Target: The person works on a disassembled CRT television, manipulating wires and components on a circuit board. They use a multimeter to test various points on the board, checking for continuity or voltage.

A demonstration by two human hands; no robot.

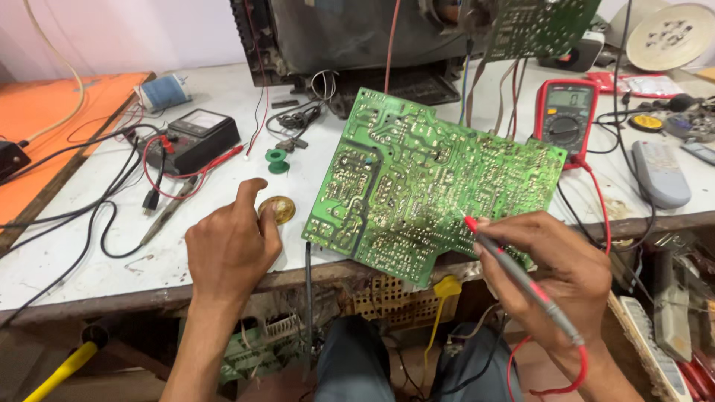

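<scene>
A green circuit board lies solder side up, tilted over the front edge of the white workbench. My right hand grips a red test probe like a pen, and its tip touches the board near the lower right. A red lead runs from the probe to a red digital multimeter behind the board. My left hand rests on the bench left of the board, fingers curled, with the thumb beside a small round brass-coloured tin.
A black analogue meter with red and black leads sits at the left, near a small green spool. An opened appliance chassis stands behind. Grey remote controls lie at the right. An orange surface is far left.
</scene>
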